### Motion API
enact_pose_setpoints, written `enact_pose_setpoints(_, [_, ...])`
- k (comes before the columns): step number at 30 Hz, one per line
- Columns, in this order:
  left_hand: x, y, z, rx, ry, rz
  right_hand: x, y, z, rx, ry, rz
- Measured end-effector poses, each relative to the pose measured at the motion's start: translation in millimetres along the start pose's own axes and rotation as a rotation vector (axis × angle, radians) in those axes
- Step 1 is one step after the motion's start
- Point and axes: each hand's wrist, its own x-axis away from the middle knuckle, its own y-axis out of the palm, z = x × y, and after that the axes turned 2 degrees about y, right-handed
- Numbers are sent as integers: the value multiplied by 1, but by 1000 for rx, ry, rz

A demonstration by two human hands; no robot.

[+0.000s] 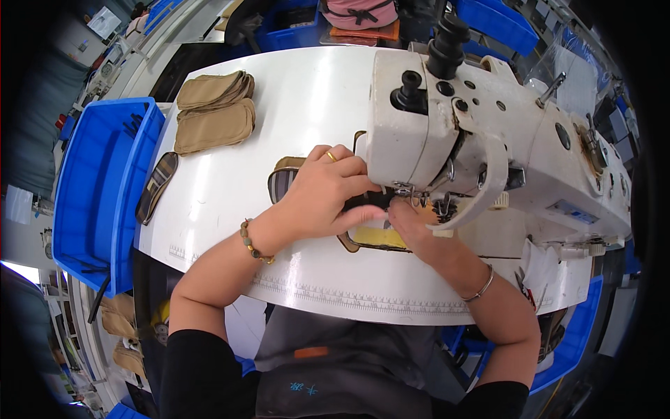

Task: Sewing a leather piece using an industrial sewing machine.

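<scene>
A white sewing machine (401, 133) stands over the table's right half. Beneath its needle area lies a dark striped fabric piece with tan edges (285, 183), largely covered by my hands. My left hand (326, 192), with a gold ring, is curved over the piece. Its thumb and index finger are on either side of a dark part beside the presser foot. Close against the needle area, my right hand (417, 229) pinches the edge of the work; its fingertips are partly hidden. A yellow patch (377, 237) shows below my hands.
Two stacks of tan fabric pieces (215, 129) lie at the table's far left. Nearer the left edge is a striped piece (158, 187), beside a blue bin (105, 188). Small scissors (525, 288) and white cloth (541, 265) lie at right. A printed ruler (349, 302) follows the front edge.
</scene>
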Motion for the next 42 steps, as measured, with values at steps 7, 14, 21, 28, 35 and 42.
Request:
enact_pose_setpoints(7, [0,14,-7,5,-6,-32,6,-2,4,214,9,-189])
enact_pose_setpoints(14, [-4,14,-7,50,-5,-38,0,-21,4,153,-62,-46])
enact_pose_setpoints(21, [-1,20,-11,65,-20,-20,-17,-45,-6,131,1,39])
enact_pose_setpoints(28, [-5,18,-7,141,-58,13,-6,-37,-10,134,-35,-113])
enact_pose_setpoints(35, [-12,9,0,120,-94,-32,-8,-29,-9,74,-56,-58])
enact_pose_setpoints(42, [-19,7,2,-15,-160,-36,-11,-29,-11,32,7,-43])
